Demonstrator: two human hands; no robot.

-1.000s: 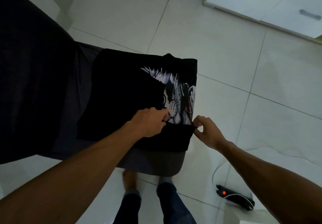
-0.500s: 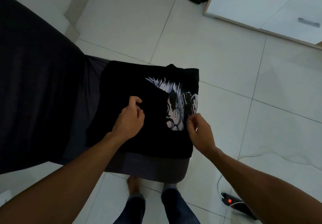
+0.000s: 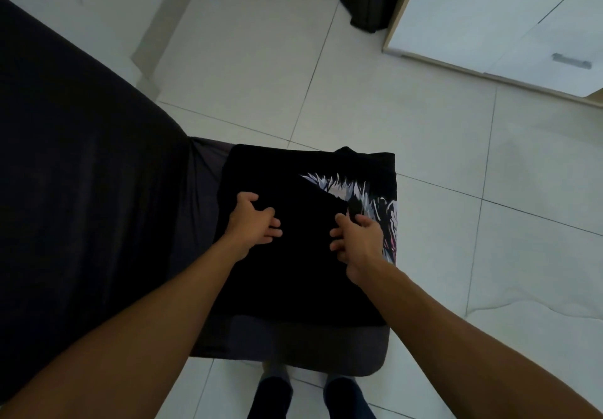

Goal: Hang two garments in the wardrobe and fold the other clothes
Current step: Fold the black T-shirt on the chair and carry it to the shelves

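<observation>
- Now the bottom flap of the black T-shirt (image 3: 293, 275) has been folded up, and it hides more of the white print than a moment ago.
- Both hands moved up with it. The left hand (image 3: 253, 219) and right hand (image 3: 357, 239) rest on top, fingers spread, gripping nothing.
- It lies on the grey cushion (image 3: 293, 343), and this fold looks nearly done.

One black printed T-shirt (image 3: 293, 272) lies on one dark bed (image 3: 81, 206). Two hands rest on the shirt: left hand (image 3: 251, 223) and right hand (image 3: 357, 239). One white wardrobe (image 3: 489, 11) stands beyond the bed.
</observation>
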